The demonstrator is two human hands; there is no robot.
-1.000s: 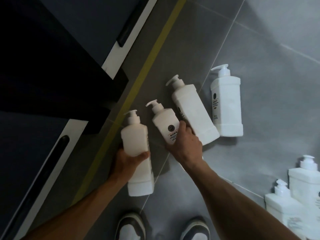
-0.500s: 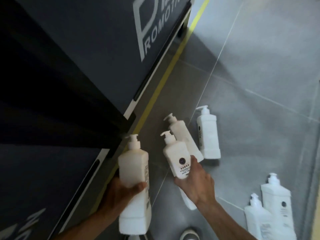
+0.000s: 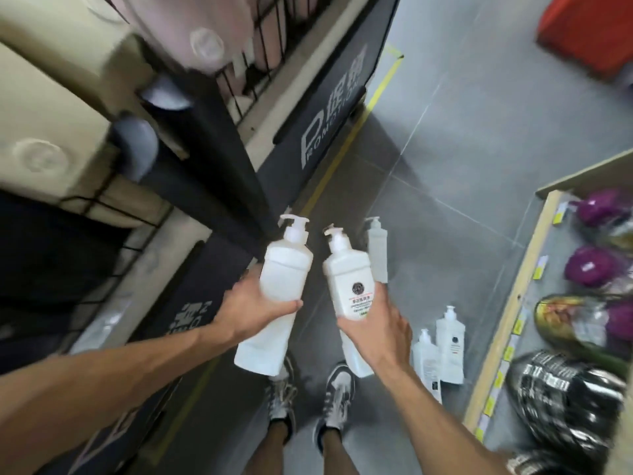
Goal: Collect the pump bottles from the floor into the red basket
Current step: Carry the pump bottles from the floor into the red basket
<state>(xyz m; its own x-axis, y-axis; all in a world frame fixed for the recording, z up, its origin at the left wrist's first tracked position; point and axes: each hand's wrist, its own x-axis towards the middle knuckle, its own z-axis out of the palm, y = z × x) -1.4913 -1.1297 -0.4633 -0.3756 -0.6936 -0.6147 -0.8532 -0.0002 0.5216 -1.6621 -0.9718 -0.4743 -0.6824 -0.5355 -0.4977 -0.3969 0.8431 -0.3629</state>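
1. The left hand grasps a plain white pump bottle around its middle, with the pump head pointing up and away from the body.
2. The right hand wraps around a labelled pump bottle, held just beside the first with their long axes nearly parallel.
3. The red basket sits ahead and to the right, well apart from both hands. The right hand is nearer, so the carry likely heads forward-right.
4. A third pump bottle lies on the grey floor beyond the held pair. A pair of bottles lies to the right.
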